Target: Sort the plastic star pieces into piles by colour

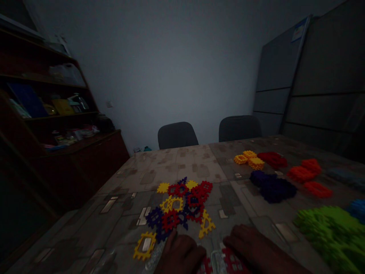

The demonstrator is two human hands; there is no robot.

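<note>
At the bottom edge, my left hand point(182, 251) is closed, its bent fingers on a red toothed building piece point(205, 265) that is partly cut off. My right hand point(251, 243) is closed over another red building piece point(232, 262) with window-like holes; its fingertips hide part of it. A clear, shiny patch point(218, 260) shows between the two pieces. Just beyond my hands lies a loose pile of red, purple and yellow toothed pieces point(171, 204). A yellow square frame piece point(145, 245) is left of my left hand, and a yellow triangular piece point(207, 224) lies ahead.
Sorted stacks lie on the right of the patterned table point(171, 163): yellow point(251, 160), red point(272, 160), orange point(305, 173), dark purple point(272, 186), green point(333, 232) and blue point(357, 209). Two chairs point(178, 135) stand behind. Shelves point(57, 118) are at left.
</note>
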